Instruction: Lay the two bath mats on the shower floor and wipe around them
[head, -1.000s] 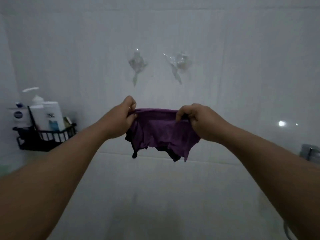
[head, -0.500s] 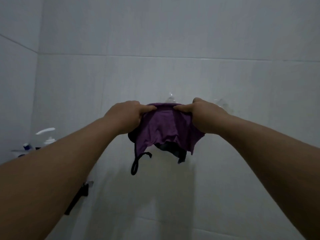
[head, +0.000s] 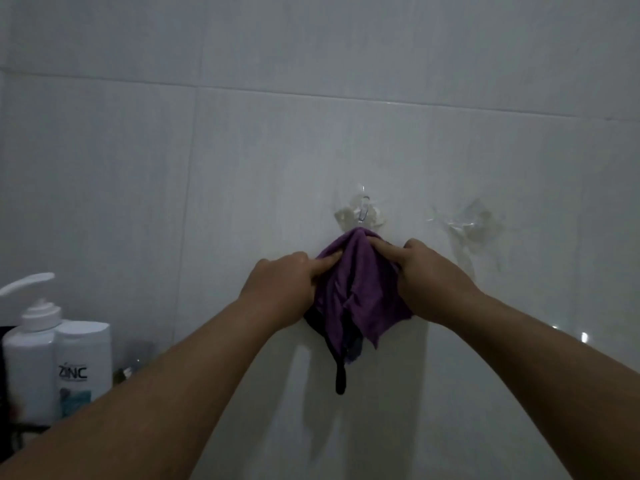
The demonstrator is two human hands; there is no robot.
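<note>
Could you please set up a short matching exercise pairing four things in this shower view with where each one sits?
Things:
1. purple cloth
2. clear wall hook
3. pump bottle
4. second clear hook

Places:
A. far left, beside the ZINC bottle
B. held by both hands
C. bare, right of the cloth
D. just above the cloth's top

Pairs: 1-B, 2-D, 3-A, 4-C

The cloth [head: 356,289] is purple, plain and unpatterned, with a black strap [head: 340,375] hanging from its lower edge. The wall tiles [head: 242,150] are a pale grey-white with thin darker grout lines, and the two hooks [head: 360,211] stuck on them are clear (almost colourless). At the left, the pump bottle [head: 31,358] is white, and so is the bottle [head: 85,362] beside it, which carries dark "ZINC" lettering above a teal patch.
</note>
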